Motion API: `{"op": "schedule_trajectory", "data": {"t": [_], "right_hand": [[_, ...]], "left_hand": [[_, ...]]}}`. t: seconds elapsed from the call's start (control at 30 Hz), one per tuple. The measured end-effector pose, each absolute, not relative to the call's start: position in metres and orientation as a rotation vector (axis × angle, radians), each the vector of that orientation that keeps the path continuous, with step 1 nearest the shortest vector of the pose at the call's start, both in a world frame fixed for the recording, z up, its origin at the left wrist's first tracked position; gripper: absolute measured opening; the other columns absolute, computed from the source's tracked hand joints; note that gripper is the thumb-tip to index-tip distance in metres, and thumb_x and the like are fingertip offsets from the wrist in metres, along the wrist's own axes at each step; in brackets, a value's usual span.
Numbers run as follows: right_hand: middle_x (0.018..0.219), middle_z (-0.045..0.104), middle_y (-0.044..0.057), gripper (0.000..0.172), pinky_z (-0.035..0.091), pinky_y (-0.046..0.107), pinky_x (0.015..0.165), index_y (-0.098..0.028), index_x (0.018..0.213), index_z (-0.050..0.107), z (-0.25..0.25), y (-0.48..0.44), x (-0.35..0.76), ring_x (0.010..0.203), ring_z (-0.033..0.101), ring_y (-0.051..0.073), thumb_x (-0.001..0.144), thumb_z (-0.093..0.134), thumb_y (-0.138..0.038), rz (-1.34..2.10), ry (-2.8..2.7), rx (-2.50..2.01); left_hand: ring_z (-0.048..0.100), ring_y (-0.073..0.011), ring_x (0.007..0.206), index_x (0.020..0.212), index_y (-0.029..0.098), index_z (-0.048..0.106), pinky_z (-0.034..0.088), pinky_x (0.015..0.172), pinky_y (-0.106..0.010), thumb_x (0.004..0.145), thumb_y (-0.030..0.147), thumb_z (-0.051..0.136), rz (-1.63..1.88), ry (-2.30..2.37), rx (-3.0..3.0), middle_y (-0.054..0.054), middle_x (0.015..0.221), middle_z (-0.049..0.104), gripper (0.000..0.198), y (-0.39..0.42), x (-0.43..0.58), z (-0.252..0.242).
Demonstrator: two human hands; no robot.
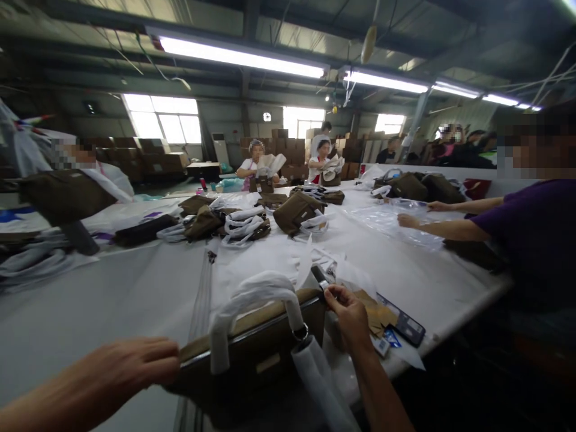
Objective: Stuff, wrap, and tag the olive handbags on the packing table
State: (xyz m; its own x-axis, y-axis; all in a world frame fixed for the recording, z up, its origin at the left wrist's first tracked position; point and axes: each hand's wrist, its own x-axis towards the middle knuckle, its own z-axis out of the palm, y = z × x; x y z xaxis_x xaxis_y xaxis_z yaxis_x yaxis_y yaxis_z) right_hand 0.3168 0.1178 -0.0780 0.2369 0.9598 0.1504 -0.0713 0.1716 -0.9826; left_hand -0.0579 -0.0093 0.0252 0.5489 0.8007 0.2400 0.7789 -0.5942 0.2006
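An olive-brown handbag (252, 378) stands upright at the table's near edge, directly before me. Its handle (256, 288) is wrapped in white paper, and a wrapped strap (319, 378) hangs from a metal ring at the front. My left hand (144, 363) grips the bag's left top corner, its thumb hidden. At the opposite end, my right hand (346, 309) pinches a dark tab (320, 278) that sticks up beside the zipped top edge. A small pale label (268, 363) is on the bag's front.
More brown bags with wrapped handles (243, 225) lie across the white table (148, 300). Right of my hand are brown paper pieces (373, 312), a phone (402, 321) and a blue packet (392, 337). A co-worker in purple (535, 240) handles clear plastic (418, 225) at the right.
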Motion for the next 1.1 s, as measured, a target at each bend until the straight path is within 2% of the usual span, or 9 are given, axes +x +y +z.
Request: {"op": "schedule_trajectory", "data": {"t": [0.1, 0.2, 0.33, 0.5, 0.63, 0.7, 0.8, 0.9, 1.1], "right_hand": [[0.082, 0.071, 0.009, 0.051, 0.054, 0.035, 0.066, -0.015, 0.091, 0.072, -0.077, 0.125, 0.308, 0.072, 0.063, 0.023, 0.073, 0.077, -0.062, 0.916, -1.129, -1.163], [0.092, 0.074, 0.012, 0.047, 0.054, 0.045, 0.081, -0.016, 0.094, 0.075, -0.065, 0.118, 0.302, 0.088, 0.067, 0.03, 0.076, 0.074, -0.059, 0.82, -1.218, -1.212], [0.121, 0.07, 0.012, 0.032, 0.042, 0.05, 0.108, -0.021, 0.111, 0.072, -0.039, 0.08, 0.295, 0.119, 0.061, 0.03, 0.09, 0.066, -0.044, 0.262, -1.352, -1.136], [0.115, 0.072, 0.008, 0.023, 0.053, 0.037, 0.097, -0.025, 0.116, 0.067, -0.018, 0.037, 0.258, 0.11, 0.067, 0.024, 0.094, 0.067, -0.031, 0.101, -1.605, -0.9], [0.109, 0.072, 0.007, 0.022, 0.056, 0.031, 0.08, -0.024, 0.115, 0.066, -0.015, 0.043, 0.238, 0.087, 0.068, 0.02, 0.094, 0.068, -0.03, 0.214, -1.579, -0.94], [0.099, 0.072, 0.006, 0.014, 0.055, 0.03, 0.077, -0.024, 0.107, 0.069, -0.013, 0.049, 0.238, 0.083, 0.067, 0.019, 0.095, 0.067, -0.03, 0.242, -1.579, -0.921], [0.095, 0.073, 0.005, 0.009, 0.052, 0.031, 0.085, -0.025, 0.099, 0.072, -0.007, 0.052, 0.245, 0.091, 0.067, 0.02, 0.096, 0.065, -0.029, 0.292, -1.651, -0.819], [0.095, 0.072, 0.003, 0.011, 0.049, 0.03, 0.085, -0.024, 0.098, 0.072, 0.003, 0.05, 0.255, 0.092, 0.065, 0.02, 0.097, 0.063, -0.028, 0.505, -1.757, -0.768], [0.068, 0.054, -0.001, 0.043, 0.032, 0.025, 0.055, -0.019, 0.078, 0.06, 0.002, 0.055, 0.267, 0.06, 0.043, 0.012, 0.098, 0.052, -0.056, 1.247, -1.607, -0.717]], "left_hand": [[0.069, -0.0124, 0.069, 0.089, 0.035, 0.071, 0.051, 0.066, -0.016, 0.085, 0.005, 0.045, 0.153, 1.34, 2.667, 0.008, 0.086, 0.074, 0.039, -0.019, -0.089, 0.034], [0.07, -0.0121, 0.07, 0.093, 0.034, 0.072, 0.052, 0.066, -0.014, 0.089, 0.01, 0.047, 0.293, 1.445, 2.575, 0.007, 0.088, 0.074, 0.035, -0.023, -0.1, 0.028], [0.075, -0.0126, 0.083, 0.115, 0.039, 0.07, 0.055, 0.074, -0.011, 0.097, 0.029, 0.058, 0.76, 1.471, 2.472, 0.005, 0.105, 0.077, 0.024, -0.031, -0.078, 0.023], [0.071, -0.0124, 0.069, 0.125, 0.033, 0.06, 0.058, 0.065, -0.016, 0.094, 0.056, 0.062, 1.294, 1.551, 2.447, 0.0, 0.105, 0.073, 0.038, -0.034, -0.01, 0.036], [0.063, -0.0105, 0.054, 0.118, 0.023, 0.062, 0.054, 0.054, -0.02, 0.101, 0.051, 0.051, 1.386, 1.63, 2.652, -0.003, 0.094, 0.068, 0.034, -0.018, 0.025, 0.045], [0.066, -0.0123, 0.058, 0.116, 0.023, 0.064, 0.053, 0.053, -0.021, 0.104, 0.046, 0.048, 1.356, 1.705, 2.71, -0.004, 0.098, 0.07, 0.031, -0.012, 0.027, 0.043], [0.075, -0.0202, 0.082, 0.119, 0.028, 0.068, 0.055, 0.059, -0.024, 0.105, 0.041, 0.045, 1.234, 1.809, 2.798, -0.004, 0.111, 0.074, 0.03, -0.011, 0.019, 0.039], [0.076, -0.0206, 0.082, 0.115, 0.031, 0.073, 0.055, 0.065, -0.024, 0.105, 0.042, 0.044, 1.05, 1.745, 2.684, -0.001, 0.106, 0.077, 0.033, -0.013, 0.012, 0.043], [0.068, -0.0191, 0.075, 0.081, 0.019, 0.071, 0.057, 0.072, -0.023, 0.098, 0.061, 0.047, 0.751, 1.299, 1.939, -0.002, 0.077, 0.071, 0.052, -0.008, 0.016, 0.065]]}}
